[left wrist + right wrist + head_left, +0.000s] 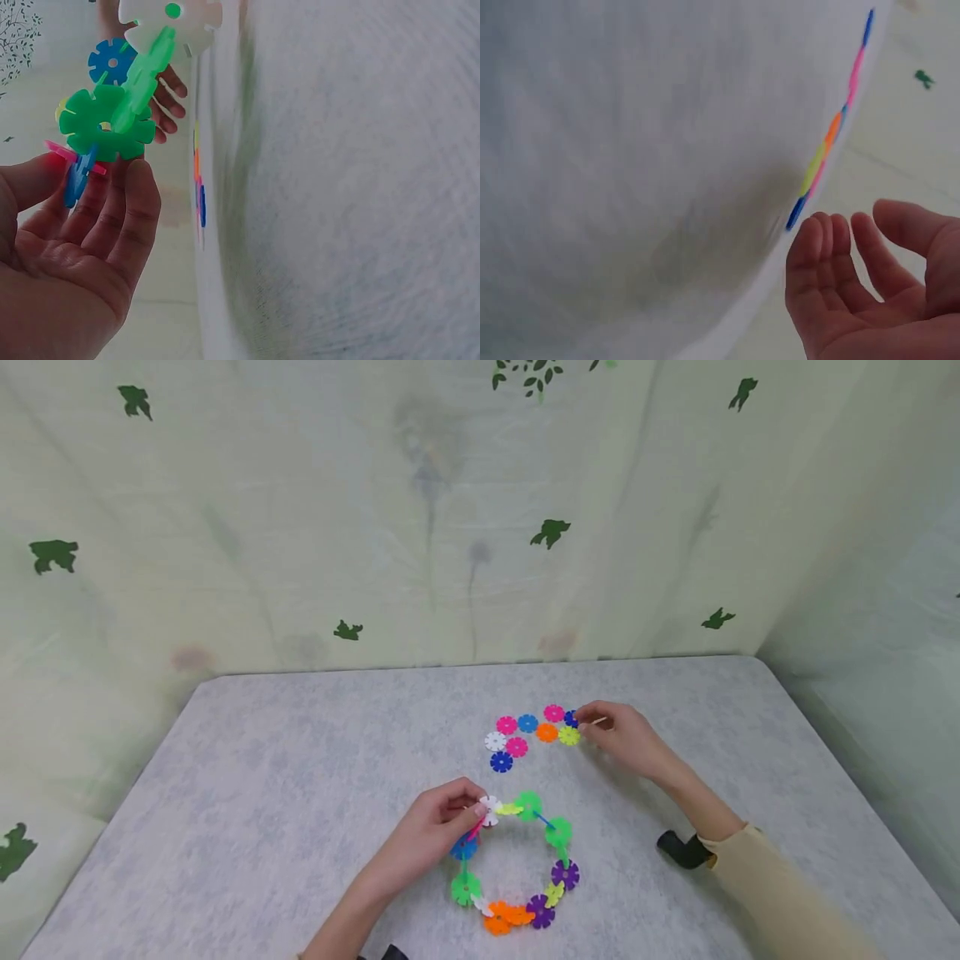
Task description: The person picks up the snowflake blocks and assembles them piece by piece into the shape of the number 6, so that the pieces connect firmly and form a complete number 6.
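Note:
A closed ring of slotted plastic flower discs (558,832), in green, purple, orange, yellow, blue and white, is at the front middle of the table. My left hand (441,817) pinches it at the upper left, beside a white disc (491,811). In the left wrist view, a pink disc (61,151) and a blue disc (79,180) sit between thumb and fingers. My right hand (624,737) has its fingertips right at a dark blue disc (572,718), which they partly hide. Its fingers are loosely bent and apart from the thumb in the right wrist view.
Loose flat discs lie beyond the ring, among them a yellow disc (569,736), an orange disc (547,732) and a white disc (495,741). The grey table (285,777) meets a pale leaf-patterned curtain (300,527) at the back.

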Tool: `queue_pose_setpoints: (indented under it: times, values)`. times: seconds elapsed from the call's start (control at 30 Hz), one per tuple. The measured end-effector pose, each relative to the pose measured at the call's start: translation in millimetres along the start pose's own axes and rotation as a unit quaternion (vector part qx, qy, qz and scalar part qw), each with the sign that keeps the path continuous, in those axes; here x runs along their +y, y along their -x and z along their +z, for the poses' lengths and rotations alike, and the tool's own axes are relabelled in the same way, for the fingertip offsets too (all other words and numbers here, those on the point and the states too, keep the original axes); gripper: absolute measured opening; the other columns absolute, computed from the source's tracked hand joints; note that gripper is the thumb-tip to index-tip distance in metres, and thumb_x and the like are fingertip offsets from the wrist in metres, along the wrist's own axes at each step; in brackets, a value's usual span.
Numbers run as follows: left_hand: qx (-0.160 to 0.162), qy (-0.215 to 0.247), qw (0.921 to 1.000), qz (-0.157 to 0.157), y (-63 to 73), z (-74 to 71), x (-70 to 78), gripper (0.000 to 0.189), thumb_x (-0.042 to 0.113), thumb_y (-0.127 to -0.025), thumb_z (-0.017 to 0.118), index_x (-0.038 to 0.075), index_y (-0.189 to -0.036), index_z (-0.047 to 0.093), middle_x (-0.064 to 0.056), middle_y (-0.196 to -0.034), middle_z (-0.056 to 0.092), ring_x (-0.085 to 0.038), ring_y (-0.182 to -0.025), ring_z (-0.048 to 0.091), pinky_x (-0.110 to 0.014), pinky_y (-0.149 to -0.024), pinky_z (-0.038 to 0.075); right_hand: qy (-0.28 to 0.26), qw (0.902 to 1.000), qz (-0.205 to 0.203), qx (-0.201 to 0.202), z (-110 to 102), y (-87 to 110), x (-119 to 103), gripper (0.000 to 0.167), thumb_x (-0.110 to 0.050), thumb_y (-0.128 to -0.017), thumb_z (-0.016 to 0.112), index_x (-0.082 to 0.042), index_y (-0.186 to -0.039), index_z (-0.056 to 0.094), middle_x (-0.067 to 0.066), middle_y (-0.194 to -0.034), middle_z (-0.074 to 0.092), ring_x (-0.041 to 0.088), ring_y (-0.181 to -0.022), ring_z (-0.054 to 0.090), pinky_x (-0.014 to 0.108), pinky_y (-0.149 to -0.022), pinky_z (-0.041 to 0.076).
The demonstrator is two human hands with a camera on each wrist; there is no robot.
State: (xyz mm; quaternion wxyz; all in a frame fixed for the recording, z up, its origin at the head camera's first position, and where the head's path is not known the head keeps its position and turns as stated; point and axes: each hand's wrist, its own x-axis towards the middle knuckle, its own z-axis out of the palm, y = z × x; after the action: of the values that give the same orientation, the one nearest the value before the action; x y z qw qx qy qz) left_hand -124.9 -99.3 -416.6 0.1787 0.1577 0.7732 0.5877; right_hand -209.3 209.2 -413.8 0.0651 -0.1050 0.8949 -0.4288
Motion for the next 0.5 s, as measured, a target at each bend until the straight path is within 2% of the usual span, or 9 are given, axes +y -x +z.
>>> queue_pose_setpoints:
  times: [0.1, 0.23, 0.43, 0.5]
  values:
    - [0.000, 0.000, 1.0000, -0.002, 0.1, 0.0, 0.9, 0.013, 0.021, -0.100, 0.059, 0.011, -0.105, 0.065, -0.007, -0.093, 0.066, -0.027, -0.083, 0.065, -0.029, -0.075, 0.054, 0.032, 0.9990, 0.008, -0.029, -5.6, -18.1, 8.1, 0.030, -0.011, -0.098, 0.056, 0.001, -0.125, 0.061, 0.017, -0.122, 0.062, 0.031, -0.103, 0.059, 0.038, -0.080, 0.055]
    - [0.001, 0.001, 1.0000, -0.003, 0.4, -0.2, 2.0, 0.012, 0.020, -0.100, 0.060, 0.012, -0.105, 0.066, -0.006, -0.093, 0.066, -0.025, -0.082, 0.065, -0.029, -0.075, 0.054, 0.054, 0.9967, -0.002, -0.060, -8.1, -37.1, 18.6, 0.031, -0.008, -0.096, 0.058, 0.002, -0.126, 0.061, 0.019, -0.124, 0.059, 0.033, -0.104, 0.056, 0.041, -0.084, 0.052]
    - [0.009, 0.000, 1.0000, 0.003, 1.6, -1.1, 3.8, 0.010, 0.018, -0.099, 0.060, 0.012, -0.105, 0.067, -0.005, -0.093, 0.065, -0.024, -0.081, 0.065, -0.028, -0.073, 0.054, 0.105, 0.9921, -0.031, -0.062, -5.4, -46.8, 22.5, 0.026, -0.003, -0.088, 0.070, 0.000, -0.113, 0.067, 0.015, -0.108, 0.062, 0.029, -0.092, 0.053, 0.040, -0.081, 0.048]
    - [0.013, -0.004, 0.9999, 0.009, 2.2, -1.4, 4.5, 0.010, 0.017, -0.099, 0.061, 0.013, -0.104, 0.067, -0.005, -0.092, 0.065, -0.024, -0.080, 0.065, -0.028, -0.072, 0.054, 0.103, 0.9928, -0.025, -0.057, -4.7, -45.8, 20.8, 0.024, -0.003, -0.086, 0.072, -0.001, -0.109, 0.066, 0.013, -0.103, 0.062, 0.028, -0.089, 0.053, 0.040, -0.079, 0.048]
